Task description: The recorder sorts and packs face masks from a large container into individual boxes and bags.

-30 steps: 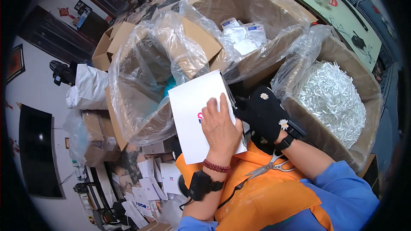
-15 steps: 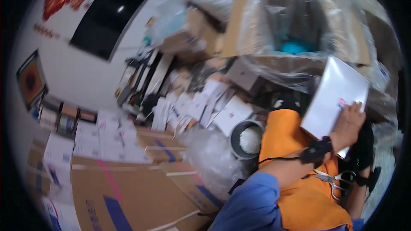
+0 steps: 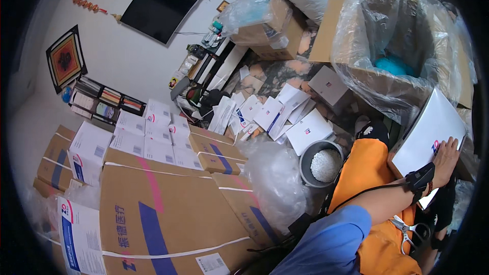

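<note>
My left hand (image 3: 446, 160) lies flat on a white cardboard box (image 3: 442, 114) with a small printed mark, its fingers stretched over the face. The box tilts over my lap at the right. My right forearm (image 3: 431, 260), with a dark strap at its wrist, shows at the lower right; the fingers of that hand are hidden. Metal scissors (image 3: 406, 233) lie on my orange apron (image 3: 364, 168), just below the left wrist.
A large carton (image 3: 351, 74) lined with clear plastic holds something blue. A grey bucket (image 3: 308, 168) of white pieces stands beside my knee. Flat white cartons (image 3: 311, 130) lie on the floor; strapped brown cartons (image 3: 188, 224) and stacked white boxes (image 3: 130, 137) fill the left.
The view has shifted, so the whole scene sits further right and lower in it. My left hand stays flat on the white box.
</note>
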{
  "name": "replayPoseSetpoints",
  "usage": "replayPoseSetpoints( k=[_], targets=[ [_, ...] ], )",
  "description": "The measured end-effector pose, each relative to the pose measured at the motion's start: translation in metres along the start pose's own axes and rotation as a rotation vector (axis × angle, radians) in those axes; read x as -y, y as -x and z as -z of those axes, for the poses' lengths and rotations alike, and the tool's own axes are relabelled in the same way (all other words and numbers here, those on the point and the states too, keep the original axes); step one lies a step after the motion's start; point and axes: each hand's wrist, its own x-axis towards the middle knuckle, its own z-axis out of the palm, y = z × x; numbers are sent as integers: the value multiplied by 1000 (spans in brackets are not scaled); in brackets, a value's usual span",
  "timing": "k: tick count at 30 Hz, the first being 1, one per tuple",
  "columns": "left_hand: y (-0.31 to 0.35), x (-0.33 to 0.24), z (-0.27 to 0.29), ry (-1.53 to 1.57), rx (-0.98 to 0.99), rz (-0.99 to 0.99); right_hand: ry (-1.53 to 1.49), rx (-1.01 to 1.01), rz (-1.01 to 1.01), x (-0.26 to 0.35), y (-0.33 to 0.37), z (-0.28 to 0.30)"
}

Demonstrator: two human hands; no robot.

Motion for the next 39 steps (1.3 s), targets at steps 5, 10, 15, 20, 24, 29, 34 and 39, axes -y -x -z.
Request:
replayPoseSetpoints(
  k=[5,10,15,20,24,29,34,39],
  targets=[
    [-12,-4,15,-86,135,34,-20,-13,-19,-3,-6,-2],
    [-11,-2,18,-20,17,42,-40,-23,-29,-6,-9,-3],
    [-15,-7,16,-7,4,35,-54,-31,-27,-4,-11,-2],
    [-18,-18,14,127,-97,-125,-56,-43,-52,-13,-12,2],
    [-36,-35,-7,-234,129,-7,-74,-48,-20,0,-16,2],
    [-42,-35,38,-923,484,-135,-140,-17,-37,-16,-28,-23],
    [-55,-64,9,-1283,607,-43,-168,-69,-6,20,-46,-9],
    [-69,-12,15,-1288,387,11,-204,-74,52,34,-54,-30]
  ],
)
